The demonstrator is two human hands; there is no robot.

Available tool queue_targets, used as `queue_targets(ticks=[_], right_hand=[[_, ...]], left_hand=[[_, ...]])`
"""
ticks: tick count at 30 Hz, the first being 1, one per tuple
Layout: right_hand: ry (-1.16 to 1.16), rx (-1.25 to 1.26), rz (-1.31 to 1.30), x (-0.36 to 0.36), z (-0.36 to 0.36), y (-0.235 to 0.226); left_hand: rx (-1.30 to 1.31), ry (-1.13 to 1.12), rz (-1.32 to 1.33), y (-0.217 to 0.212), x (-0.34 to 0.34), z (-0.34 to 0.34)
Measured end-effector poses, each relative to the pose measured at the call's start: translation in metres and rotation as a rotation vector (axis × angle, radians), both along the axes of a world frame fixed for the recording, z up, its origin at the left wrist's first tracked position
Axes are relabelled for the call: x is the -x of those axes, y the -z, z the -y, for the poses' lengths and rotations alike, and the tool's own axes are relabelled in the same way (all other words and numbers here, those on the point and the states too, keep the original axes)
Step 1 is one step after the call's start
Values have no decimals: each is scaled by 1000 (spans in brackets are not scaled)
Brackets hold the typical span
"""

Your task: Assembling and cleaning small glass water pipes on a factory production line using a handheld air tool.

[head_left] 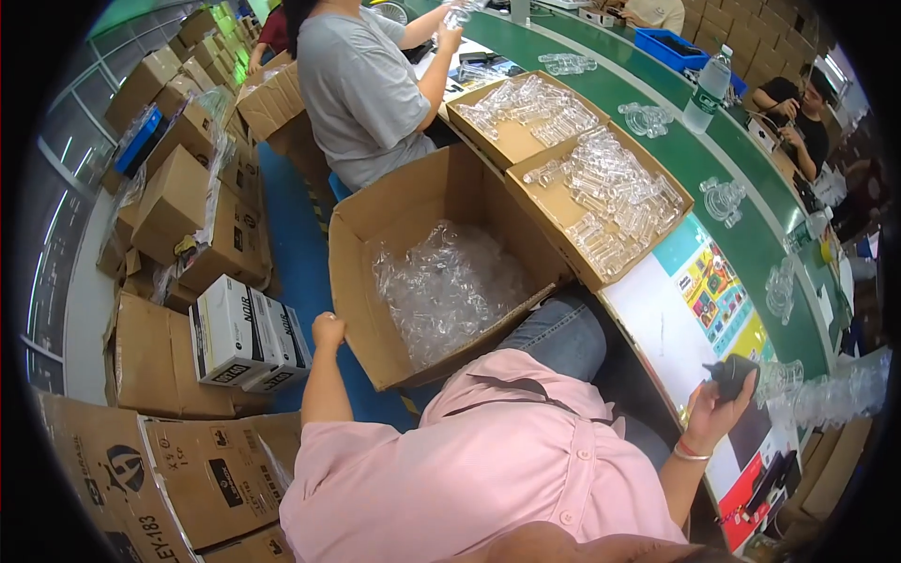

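My left hand [328, 330] is closed at the left rim of a large open cardboard box [358, 281]. Inside that box lies a heap of clear plastic pieces [450, 291], partly hazy like thin film. Over the table's near right part, my right hand [713, 413] grips a dark device [737, 375] whose exact kind I cannot tell. Just beyond it are clear plastic pieces [784, 375] and a row of nested clear parts [845, 394]. Two shallow cardboard trays [589, 261] on the table hold many clear tube-shaped pieces [619, 188].
Clear parts [648, 119] sit spaced along the green conveyor [690, 159], near a water bottle [709, 89]. A co-worker in grey [361, 94] sits beyond the box. Stacked cartons [197, 216] and white-and-black boxes [246, 330] line the left. Another worker [798, 117] sits across.
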State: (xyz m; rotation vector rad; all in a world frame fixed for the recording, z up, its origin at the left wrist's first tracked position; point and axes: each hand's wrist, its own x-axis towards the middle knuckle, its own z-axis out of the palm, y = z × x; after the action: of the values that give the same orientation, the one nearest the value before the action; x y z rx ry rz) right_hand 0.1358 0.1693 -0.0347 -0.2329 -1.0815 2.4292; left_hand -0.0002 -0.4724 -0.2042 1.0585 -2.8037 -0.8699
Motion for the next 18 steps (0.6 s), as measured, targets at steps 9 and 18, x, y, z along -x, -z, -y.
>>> queue_targets(ticks=[9, 18], right_hand=[[65, 18, -38, 24, -11, 29], [20, -106, -80, 11, 2, 6]], left_hand=[[154, 289, -38, -17, 3, -54], [131, 116, -112, -2, 23, -61]])
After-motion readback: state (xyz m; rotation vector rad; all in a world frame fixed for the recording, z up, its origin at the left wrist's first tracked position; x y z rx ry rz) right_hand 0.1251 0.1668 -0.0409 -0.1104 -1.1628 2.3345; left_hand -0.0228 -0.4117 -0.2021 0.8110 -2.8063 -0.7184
